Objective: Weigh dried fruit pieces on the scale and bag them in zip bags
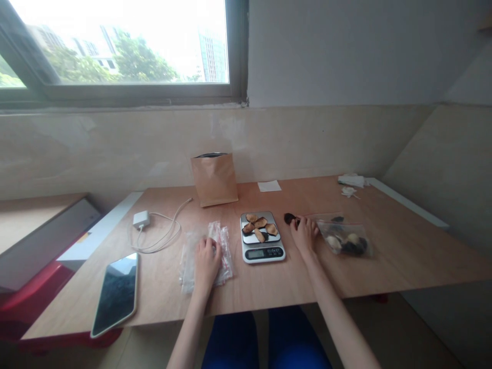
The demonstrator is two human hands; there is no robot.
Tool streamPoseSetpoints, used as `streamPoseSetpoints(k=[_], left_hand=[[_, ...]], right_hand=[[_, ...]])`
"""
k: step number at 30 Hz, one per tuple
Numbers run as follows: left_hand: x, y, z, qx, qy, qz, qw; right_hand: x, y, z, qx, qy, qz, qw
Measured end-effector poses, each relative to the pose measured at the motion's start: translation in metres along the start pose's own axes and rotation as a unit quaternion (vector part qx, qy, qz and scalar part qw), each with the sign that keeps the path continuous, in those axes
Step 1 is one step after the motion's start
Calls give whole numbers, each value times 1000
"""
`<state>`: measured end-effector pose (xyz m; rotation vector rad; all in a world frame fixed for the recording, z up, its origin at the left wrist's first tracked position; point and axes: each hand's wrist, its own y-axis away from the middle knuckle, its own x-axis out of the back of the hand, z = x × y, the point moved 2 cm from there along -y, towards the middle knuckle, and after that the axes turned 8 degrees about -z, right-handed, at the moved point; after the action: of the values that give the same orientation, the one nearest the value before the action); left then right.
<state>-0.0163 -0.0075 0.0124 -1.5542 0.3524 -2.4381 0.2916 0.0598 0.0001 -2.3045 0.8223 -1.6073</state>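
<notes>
Head view, and here's the right hand (304, 233) just to the right of the scale (263, 251), its fingers (297, 224) pressed together on a dark slice (290, 219), pinching it at one end! That slice looks thin, light and probably brittle, so an edge hold like this one seems the safe choice; squeeze too hard and it could snap.

Over to the left of the scale, the left hand (206, 264) sits on a loose pile of clear bags (205, 261), fingers curled over the top. Are they pinching the film? I can't tell from here. Those bags look soft and slippery, with red along their edges, and they'd likely slide unless pinned or gathered.

On the scale's pan, about five golden-brown slices (259, 225) lie overlapping, with a darker piece tucked in among them. The readout is lit, but the digits are too small to call.

Right of the scale, just past the right hand, a clear zip bag (344, 241) lies flat, holding a mix of dark and pale pieces. Behind the scale stands a kraft pouch (214, 179), its dark lining showing at the mouth. Further left of the scale, there's a phone (115, 294) and a white charger (141, 219) with its cable, all on the wooden worktop (403, 256).
</notes>
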Motion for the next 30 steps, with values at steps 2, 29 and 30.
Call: streamPoseSetpoints(k=[2,29,30], left_hand=[[0,0,0,0,0,-4,1000],[2,-2,2,-13,-14,4,1000],[2,-2,2,-15,-14,4,1000]], right_hand=[[0,-1,1,0,-20,9,1000],[1,-20,-66,129,-349,-106,922],[1,-18,-64,127,-346,-100,924]])
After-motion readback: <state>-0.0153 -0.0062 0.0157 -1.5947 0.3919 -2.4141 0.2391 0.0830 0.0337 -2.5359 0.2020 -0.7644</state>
